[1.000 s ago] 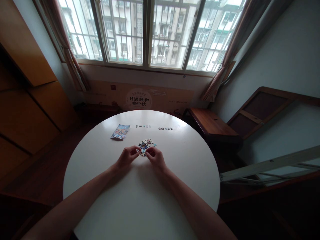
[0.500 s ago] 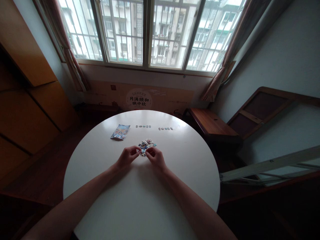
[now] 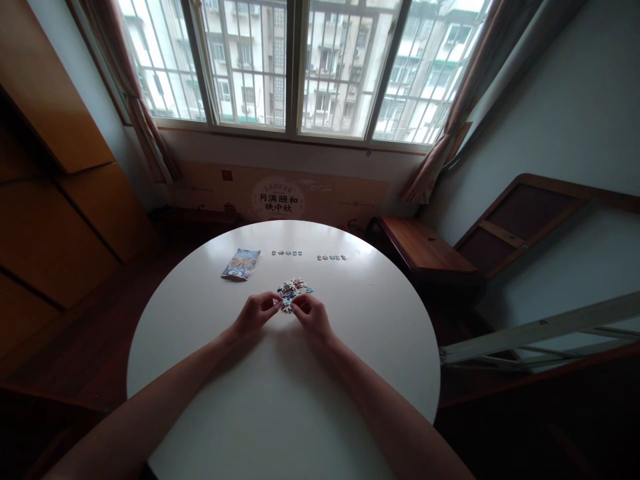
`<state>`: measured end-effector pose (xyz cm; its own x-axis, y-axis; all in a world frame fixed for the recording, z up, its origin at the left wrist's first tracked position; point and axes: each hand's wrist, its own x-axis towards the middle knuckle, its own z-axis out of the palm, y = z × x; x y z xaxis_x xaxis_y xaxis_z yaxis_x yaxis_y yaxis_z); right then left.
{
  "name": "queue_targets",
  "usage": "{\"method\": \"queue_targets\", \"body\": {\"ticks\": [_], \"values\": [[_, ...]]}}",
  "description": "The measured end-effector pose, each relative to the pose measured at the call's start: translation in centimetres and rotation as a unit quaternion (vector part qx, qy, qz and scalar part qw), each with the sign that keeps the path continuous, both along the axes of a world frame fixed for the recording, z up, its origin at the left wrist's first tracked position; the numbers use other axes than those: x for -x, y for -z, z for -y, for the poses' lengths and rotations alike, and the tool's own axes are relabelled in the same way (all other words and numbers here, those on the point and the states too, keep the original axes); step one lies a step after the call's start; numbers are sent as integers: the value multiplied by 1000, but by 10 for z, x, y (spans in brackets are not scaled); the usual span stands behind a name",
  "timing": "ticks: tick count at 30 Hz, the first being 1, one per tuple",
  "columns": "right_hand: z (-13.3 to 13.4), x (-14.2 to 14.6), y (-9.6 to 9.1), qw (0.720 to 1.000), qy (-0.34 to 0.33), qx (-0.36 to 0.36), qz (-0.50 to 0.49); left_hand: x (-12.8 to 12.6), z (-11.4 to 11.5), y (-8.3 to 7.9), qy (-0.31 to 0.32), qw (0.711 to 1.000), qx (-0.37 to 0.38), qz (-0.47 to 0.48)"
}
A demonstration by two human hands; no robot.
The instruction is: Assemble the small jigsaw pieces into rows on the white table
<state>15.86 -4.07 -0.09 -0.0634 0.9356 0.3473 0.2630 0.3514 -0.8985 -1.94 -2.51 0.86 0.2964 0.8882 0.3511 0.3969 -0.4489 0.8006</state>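
My left hand [image 3: 256, 312] and my right hand [image 3: 311, 313] rest near the middle of a round white table [image 3: 280, 400], fingertips almost meeting. Together they pinch small bluish jigsaw pieces [image 3: 287, 305] between them. Just beyond the fingers lies a small heap of loose puzzle pieces [image 3: 293, 287]. Farther back, two short joined rows of pieces lie side by side, one row [image 3: 287, 253] on the left and another row [image 3: 331, 257] on the right.
A printed puzzle bag [image 3: 241, 263] lies flat at the table's back left. A wooden bench [image 3: 420, 245] stands right of the table, a framed panel [image 3: 530, 213] leans on the right wall, and a barred window [image 3: 300, 67] fills the far wall.
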Motion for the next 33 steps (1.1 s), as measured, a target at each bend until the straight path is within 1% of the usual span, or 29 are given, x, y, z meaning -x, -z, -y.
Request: {"method": "queue_targets", "body": {"ticks": [24, 33], "values": [[0, -1, 2, 1000, -2, 2, -3, 1, -1, 2, 2, 1000, -6, -3], [1, 0, 1, 1000, -1, 0, 4, 0, 0, 0, 5, 1000, -4, 2]]}}
